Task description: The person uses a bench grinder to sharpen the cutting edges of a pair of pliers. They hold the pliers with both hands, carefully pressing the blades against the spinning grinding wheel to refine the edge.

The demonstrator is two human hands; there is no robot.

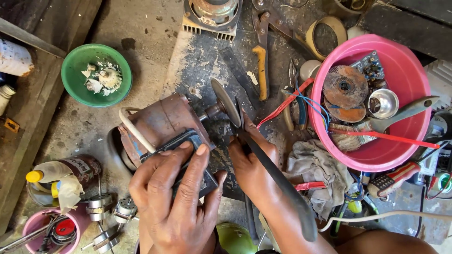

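Note:
A rusty brown electric motor [157,121] lies on the dirty bench, with a thin grinding disc [225,101] on its shaft. My left hand [175,197] presses down on the motor's black base plate [188,141]. My right hand [249,164] grips a long dark flat blade [282,181] and holds its tip against the disc's edge. The blade runs back over my right forearm toward the lower right.
A green bowl [77,84] of small parts sits at upper left. At right, a pink basin [405,61] holds discs, a brush and a circuit board. Pliers [262,61], wires, a grey rag [314,169], small rotors [106,207] and a can [80,170] surround the motor.

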